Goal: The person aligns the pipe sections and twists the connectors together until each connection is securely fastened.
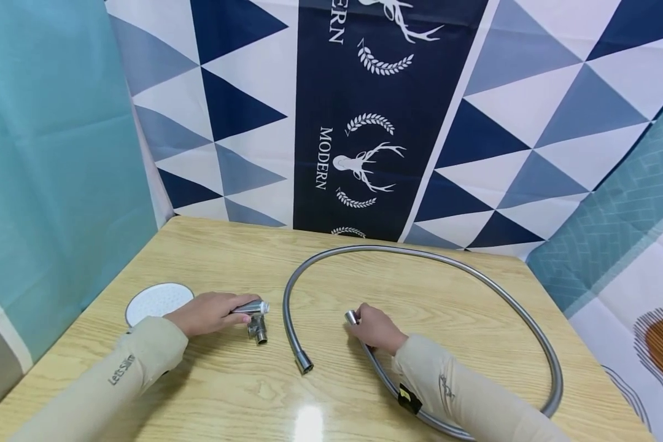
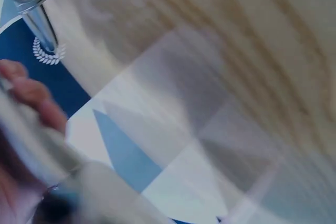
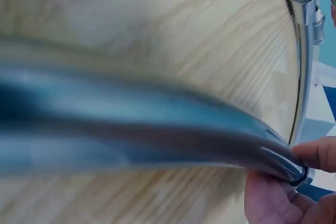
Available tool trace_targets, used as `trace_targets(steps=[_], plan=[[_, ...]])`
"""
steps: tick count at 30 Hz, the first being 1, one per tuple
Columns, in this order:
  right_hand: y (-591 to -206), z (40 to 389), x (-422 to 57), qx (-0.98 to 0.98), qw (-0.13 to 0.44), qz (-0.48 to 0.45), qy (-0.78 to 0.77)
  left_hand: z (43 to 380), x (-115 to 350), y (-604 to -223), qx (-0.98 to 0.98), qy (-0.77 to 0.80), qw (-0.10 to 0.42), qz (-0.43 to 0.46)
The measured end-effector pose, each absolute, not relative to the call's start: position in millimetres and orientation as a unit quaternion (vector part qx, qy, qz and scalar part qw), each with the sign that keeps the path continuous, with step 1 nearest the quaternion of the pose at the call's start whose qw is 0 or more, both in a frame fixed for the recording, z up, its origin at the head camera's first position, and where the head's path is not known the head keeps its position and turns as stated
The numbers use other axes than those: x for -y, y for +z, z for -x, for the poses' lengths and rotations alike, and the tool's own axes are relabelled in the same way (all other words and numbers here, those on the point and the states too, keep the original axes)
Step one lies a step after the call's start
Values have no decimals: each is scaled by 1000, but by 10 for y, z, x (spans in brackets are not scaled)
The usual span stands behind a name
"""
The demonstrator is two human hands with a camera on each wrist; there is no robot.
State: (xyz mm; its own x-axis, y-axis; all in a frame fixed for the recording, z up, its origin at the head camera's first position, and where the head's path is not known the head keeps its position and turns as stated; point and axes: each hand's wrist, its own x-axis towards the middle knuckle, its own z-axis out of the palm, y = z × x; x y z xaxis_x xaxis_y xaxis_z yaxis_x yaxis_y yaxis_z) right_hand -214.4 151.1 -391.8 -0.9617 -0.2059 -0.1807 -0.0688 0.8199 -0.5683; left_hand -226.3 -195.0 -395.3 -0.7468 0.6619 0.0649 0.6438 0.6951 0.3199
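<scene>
My left hand (image 1: 210, 313) grips the chrome handle (image 1: 247, 308) of a hand shower, whose round white spray face (image 1: 159, 302) lies to the left, partly behind my sleeve. White shows at the handle's tip. Just below that tip is a small chrome fitting (image 1: 258, 330) with a short outlet. My right hand (image 1: 377, 328) pinches a flexible metal shower hose (image 1: 420, 250) close behind its end nut (image 1: 351, 317); in the right wrist view, thumb and fingers (image 3: 317, 153) close round the hose there. The hose's other end (image 1: 304, 363), an open nut, lies between the hands.
The hose loops widely across the right half of the wooden table (image 1: 243, 258) and passes beneath my right forearm. A patterned curtain (image 1: 353, 123) hangs along the back edge, and a teal cloth (image 1: 55, 153) closes off the left side.
</scene>
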Motion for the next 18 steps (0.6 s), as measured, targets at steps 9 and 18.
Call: trace_targets(steps=[9, 18], plan=[[-3856, 2010, -1513, -889, 135, 51, -434, 2188, 1963, -3679, -896, 59, -155, -412], [-3794, 1931, -1553, -795, 232, 56, -558, 2158, 1935, -3477, -861, -2, -258, -439]])
